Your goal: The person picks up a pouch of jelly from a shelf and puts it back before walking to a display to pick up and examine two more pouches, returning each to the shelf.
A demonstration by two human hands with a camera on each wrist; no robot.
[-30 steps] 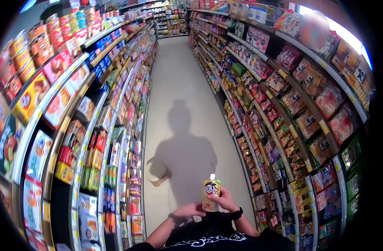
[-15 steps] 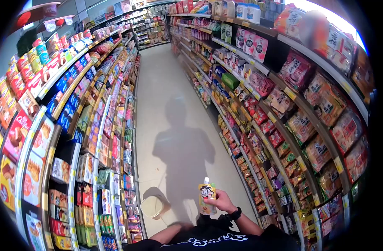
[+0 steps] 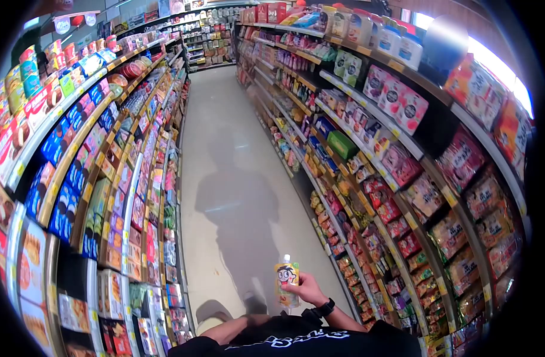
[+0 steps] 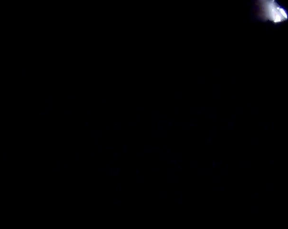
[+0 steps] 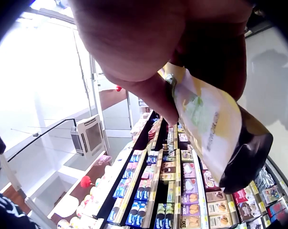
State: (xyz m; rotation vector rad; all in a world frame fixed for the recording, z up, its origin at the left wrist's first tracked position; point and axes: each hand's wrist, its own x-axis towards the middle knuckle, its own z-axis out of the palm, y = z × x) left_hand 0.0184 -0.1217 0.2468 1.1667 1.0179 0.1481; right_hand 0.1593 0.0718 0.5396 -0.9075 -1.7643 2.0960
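A yellow drink pouch [image 3: 286,279] with a white spout cap and a cartoon face stands upright in front of my chest. My right hand [image 3: 311,291] grips it from its right side, thumb laid across the front. In the right wrist view, the pouch [image 5: 206,124] shows its pale side, and the fingers and thumb of the right hand [image 5: 134,43] close around it. Only my left forearm [image 3: 228,329] shows clearly, low against the black shirt; the hand at its end is dark and mostly hidden. The left wrist view is almost wholly black.
Shelves of packaged snacks [image 3: 115,214] line the left of a narrow aisle. Bagged goods fill the right shelves [image 3: 397,196]. The pale floor [image 3: 210,107] runs ahead to stocked shelves at the end. A round cream-coloured object [image 3: 208,324] sits low at the left.
My left hand has drawn away from beside the pouch, down and left. The right hand keeps its hold. The round object has shifted lower in view as the aisle ahead has come nearer.
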